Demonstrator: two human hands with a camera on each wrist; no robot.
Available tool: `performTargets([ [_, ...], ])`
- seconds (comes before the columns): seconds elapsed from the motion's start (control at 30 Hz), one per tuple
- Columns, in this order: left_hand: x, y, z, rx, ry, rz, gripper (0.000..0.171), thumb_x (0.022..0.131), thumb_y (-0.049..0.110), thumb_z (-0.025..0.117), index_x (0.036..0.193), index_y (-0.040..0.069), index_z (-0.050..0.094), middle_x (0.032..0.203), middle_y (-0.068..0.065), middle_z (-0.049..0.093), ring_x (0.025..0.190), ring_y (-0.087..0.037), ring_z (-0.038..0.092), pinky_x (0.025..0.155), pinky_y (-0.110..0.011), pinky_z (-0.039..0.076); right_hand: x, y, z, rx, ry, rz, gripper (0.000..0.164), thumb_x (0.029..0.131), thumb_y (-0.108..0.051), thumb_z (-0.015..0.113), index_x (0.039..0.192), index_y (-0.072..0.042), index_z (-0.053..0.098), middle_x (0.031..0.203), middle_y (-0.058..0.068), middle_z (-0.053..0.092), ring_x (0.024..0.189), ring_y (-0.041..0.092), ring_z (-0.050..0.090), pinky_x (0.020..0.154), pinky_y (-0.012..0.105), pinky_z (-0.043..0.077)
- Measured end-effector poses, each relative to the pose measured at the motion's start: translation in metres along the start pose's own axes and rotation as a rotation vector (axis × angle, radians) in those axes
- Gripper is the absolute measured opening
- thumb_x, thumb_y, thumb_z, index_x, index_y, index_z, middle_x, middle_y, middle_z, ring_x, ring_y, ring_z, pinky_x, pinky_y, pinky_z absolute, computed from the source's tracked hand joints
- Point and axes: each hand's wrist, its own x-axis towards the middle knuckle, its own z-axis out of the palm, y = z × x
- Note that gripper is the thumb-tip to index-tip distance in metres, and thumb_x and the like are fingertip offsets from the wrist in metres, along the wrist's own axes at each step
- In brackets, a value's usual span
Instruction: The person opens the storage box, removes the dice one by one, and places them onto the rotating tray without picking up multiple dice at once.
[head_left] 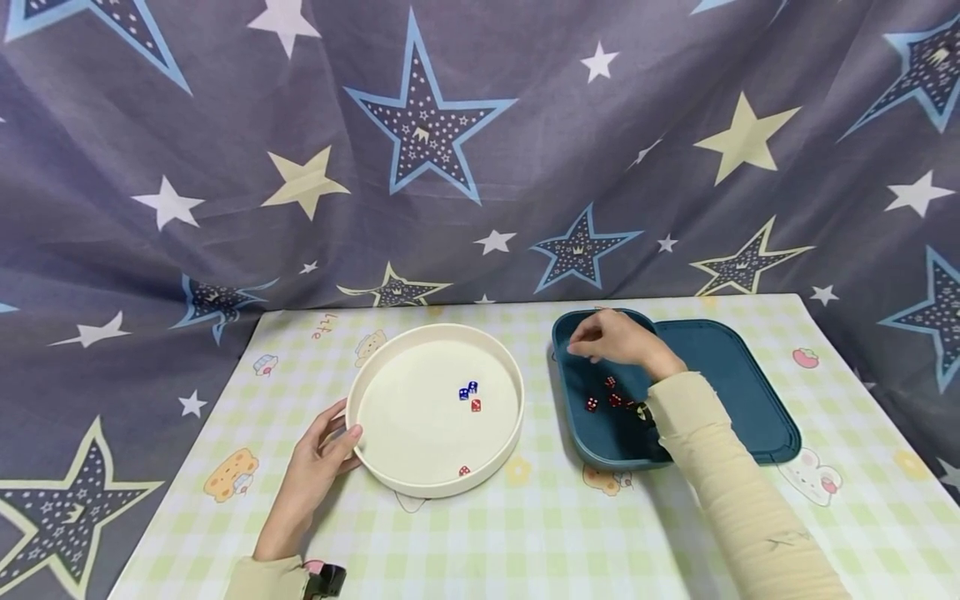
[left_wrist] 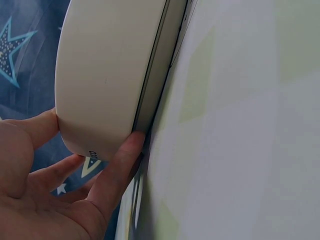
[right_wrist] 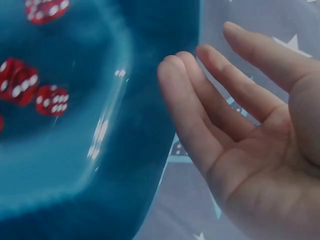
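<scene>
My left hand grips the left side of a round cream tray, its thumb at the rim; in the left wrist view its fingers reach the side and lower edge. Two blue dice lie right of the tray's middle beside a red die. Another red die lies by the front wall. Over the back of a dark blue box, my right hand hovers with loosely bent fingers, nothing between them in the right wrist view. Several red dice lie on the box's floor.
A flat dark blue lid or tray lies to the right of the box, partly behind my right forearm. Checked cloth with cartoon prints covers the table. A starry curtain hangs along the table's back edge.
</scene>
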Motion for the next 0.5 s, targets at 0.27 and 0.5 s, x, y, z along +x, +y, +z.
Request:
performTargets([
  [0.27, 0.0, -0.001, 0.0, 0.002, 0.001, -0.011, 0.066, 0.1, 0.03, 0.061, 0.156, 0.015, 0.03, 0.147, -0.019, 0.042, 0.104, 0.003, 0.063, 0.085, -0.021, 0.06, -0.002, 0.018, 0.0, 0.022, -0.023, 0.073, 0.022, 0.097, -0.016, 0.065, 0.106, 0.003, 0.072, 0.095, 0.02, 0.07, 0.084, 0.032, 0.068, 0.077, 0.041, 0.062],
  [0.5, 0.0, 0.0, 0.0, 0.002, -0.002, -0.005, 0.064, 0.101, 0.027, 0.059, 0.156, 0.015, 0.029, 0.146, -0.019, 0.042, 0.105, 0.003, 0.062, 0.085, -0.021, 0.059, -0.005, 0.03, 0.0, 0.039, -0.031, 0.095, 0.02, 0.096, -0.013, 0.065, 0.103, 0.005, 0.071, 0.09, 0.018, 0.069, 0.084, 0.031, 0.067, 0.077, 0.041, 0.063],
])
